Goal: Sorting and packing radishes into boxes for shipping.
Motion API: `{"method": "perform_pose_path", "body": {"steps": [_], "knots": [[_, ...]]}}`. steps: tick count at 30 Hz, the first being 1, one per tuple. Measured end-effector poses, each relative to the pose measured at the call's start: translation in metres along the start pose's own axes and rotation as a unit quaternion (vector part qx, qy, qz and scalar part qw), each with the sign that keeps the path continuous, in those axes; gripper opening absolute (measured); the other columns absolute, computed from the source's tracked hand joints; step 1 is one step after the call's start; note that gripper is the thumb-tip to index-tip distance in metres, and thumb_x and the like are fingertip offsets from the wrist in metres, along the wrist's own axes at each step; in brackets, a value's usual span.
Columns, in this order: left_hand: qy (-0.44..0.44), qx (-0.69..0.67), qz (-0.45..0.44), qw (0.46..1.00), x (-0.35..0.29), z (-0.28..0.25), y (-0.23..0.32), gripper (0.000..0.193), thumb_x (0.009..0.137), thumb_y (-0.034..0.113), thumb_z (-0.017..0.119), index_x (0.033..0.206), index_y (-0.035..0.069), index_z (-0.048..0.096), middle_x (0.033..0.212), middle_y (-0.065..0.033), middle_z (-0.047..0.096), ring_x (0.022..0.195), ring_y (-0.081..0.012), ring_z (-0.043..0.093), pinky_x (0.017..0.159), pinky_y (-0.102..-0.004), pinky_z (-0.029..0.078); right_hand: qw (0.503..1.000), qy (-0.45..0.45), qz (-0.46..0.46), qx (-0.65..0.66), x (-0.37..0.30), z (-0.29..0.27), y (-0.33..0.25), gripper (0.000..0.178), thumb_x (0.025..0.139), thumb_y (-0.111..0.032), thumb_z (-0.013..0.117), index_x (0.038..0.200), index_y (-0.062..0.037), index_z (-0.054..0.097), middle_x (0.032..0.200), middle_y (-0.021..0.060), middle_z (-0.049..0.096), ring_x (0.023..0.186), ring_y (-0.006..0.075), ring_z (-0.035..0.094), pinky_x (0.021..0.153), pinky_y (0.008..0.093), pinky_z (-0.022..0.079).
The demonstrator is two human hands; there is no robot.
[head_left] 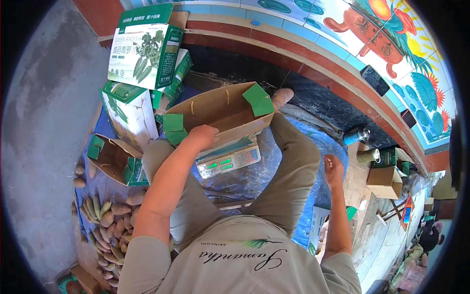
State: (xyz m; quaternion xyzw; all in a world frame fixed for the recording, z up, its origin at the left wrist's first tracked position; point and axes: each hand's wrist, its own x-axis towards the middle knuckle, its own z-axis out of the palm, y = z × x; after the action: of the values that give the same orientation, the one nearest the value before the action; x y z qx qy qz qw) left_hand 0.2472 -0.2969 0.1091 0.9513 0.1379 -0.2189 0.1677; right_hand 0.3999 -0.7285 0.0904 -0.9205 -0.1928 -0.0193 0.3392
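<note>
An open cardboard carton [220, 110] with green end flaps rests, its inside bare, on a digital scale [229, 162] between my knees. My left hand [201, 137] is closed at the carton's near rim, by its left green flap. Out past my right knee, my right hand [334, 169] hangs with loosely curled fingers, a gap showing between them, and nothing visible in it. Beside my left leg stands a smaller-looking open carton [115, 159] with green flaps. A heap of soil-stained root vegetables [112, 230], some greenish, lies at my left.
White and green printed cartons [142, 56] are stacked at the far left. A tiled ledge [303, 63] curves along the back, carrying two phones [374, 80]. A flask [356, 135], a jar [368, 156] and a brown box [384, 183] stand right. Blue tarp [306, 132] lies beneath me.
</note>
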Motion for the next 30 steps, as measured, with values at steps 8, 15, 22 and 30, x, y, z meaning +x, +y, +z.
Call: {"method": "perform_pose_path", "body": {"steps": [8, 15, 22, 30], "knots": [[0.007, -0.011, -0.01, 1.0, -0.005, 0.0, -0.004, 0.026, 0.08, 0.028, 0.057, 0.099, 0.011, 0.061, 0.098, -0.0152, 0.062, 0.094, -0.0313, 0.058, 0.08, -0.0419, 0.046, 1.0, 0.004, -0.015, 0.023, -0.012, 0.005, 0.021, 0.01, 0.082, -0.009, 0.057, 0.089, -0.003, 0.062, 0.085, 0.014, 0.063, 0.073, 0.0253, 0.064, 0.065, 0.0317, 0.049], [0.078, -0.051, -0.007, 0.996, -0.018, 0.012, -0.027, 0.029, 0.077, 0.028, 0.057, 0.1, 0.013, 0.063, 0.096, -0.0141, 0.063, 0.09, -0.0307, 0.059, 0.078, -0.0404, 0.047, 0.996, 0.044, -0.044, 0.063, -0.002, 0.001, 0.008, 0.011, 0.086, -0.007, 0.054, 0.09, 0.0009, 0.06, 0.081, 0.0092, 0.062, 0.07, 0.0136, 0.059, 0.063, 0.0249, 0.048], [0.092, -0.061, -0.005, 0.994, -0.021, 0.014, -0.026, 0.028, 0.077, 0.023, 0.059, 0.102, 0.01, 0.062, 0.096, -0.0158, 0.062, 0.09, -0.0328, 0.058, 0.078, -0.041, 0.046, 0.995, 0.039, -0.032, 0.082, 0.001, 0.008, -0.002, 0.012, 0.086, -0.007, 0.054, 0.091, 0.0015, 0.06, 0.08, 0.0088, 0.062, 0.069, 0.0133, 0.059, 0.064, 0.0241, 0.047], [0.08, -0.039, -0.014, 0.996, -0.023, 0.009, -0.01, 0.028, 0.076, 0.023, 0.06, 0.101, 0.011, 0.061, 0.094, -0.0162, 0.062, 0.089, -0.0332, 0.058, 0.077, -0.0419, 0.046, 0.994, 0.052, -0.077, 0.065, 0.0, 0.019, 0.005, 0.007, 0.083, -0.006, 0.056, 0.085, -0.0013, 0.06, 0.081, 0.0129, 0.063, 0.069, 0.0222, 0.062, 0.063, 0.0298, 0.048]]}}
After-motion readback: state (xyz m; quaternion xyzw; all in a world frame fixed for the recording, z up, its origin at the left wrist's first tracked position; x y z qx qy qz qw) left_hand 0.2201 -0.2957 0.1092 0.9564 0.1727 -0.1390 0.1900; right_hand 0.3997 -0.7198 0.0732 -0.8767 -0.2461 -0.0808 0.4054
